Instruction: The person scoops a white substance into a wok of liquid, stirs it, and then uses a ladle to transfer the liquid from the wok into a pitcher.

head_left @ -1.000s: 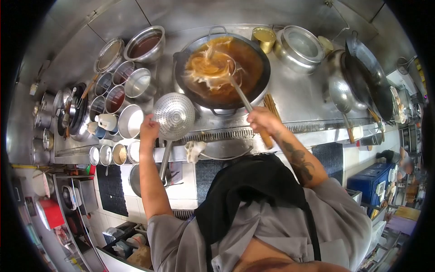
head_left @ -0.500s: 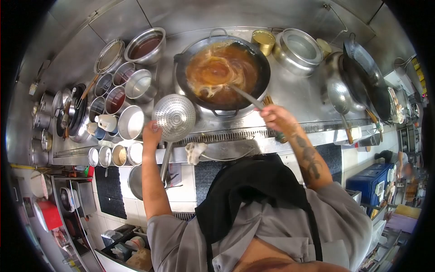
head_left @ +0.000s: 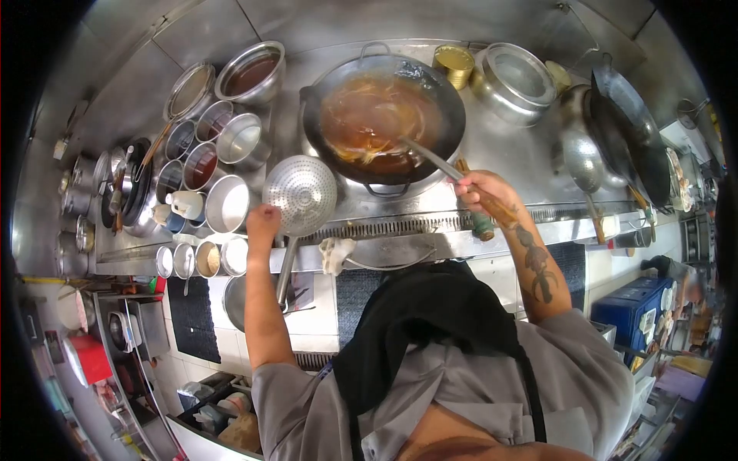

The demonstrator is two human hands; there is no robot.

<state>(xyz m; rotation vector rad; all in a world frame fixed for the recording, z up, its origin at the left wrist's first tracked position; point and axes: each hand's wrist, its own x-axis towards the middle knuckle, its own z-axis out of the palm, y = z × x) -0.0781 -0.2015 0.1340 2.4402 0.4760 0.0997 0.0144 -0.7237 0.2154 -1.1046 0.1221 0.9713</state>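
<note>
My right hand [head_left: 483,190] is closed around the long handle of a ladle [head_left: 432,159], whose metal shaft slants down to the left into the wok [head_left: 460,119]. The ladle's head is hidden in swirling brown-orange liquid [head_left: 361,115]. My left hand [head_left: 264,221] is curled beside the left rim of a perforated skimmer [head_left: 300,194], overlapping its edge. I cannot tell what is inside those fingers. The skimmer lies over the counter's front edge, its handle pointing down toward the floor.
Left of the wok stand several metal pots [head_left: 227,203] and a bowl of dark liquid [head_left: 252,74]. A can [head_left: 453,65] and a lidded steel pot [head_left: 513,84] stand behind right. A white cloth [head_left: 336,255] hangs on the front rail. More woks [head_left: 626,146] lean at right.
My right hand has drawn slightly right and the ladle has shifted in the wok, with the liquid's swirl changed. My left hand stays beside the skimmer. The view has shifted slightly.
</note>
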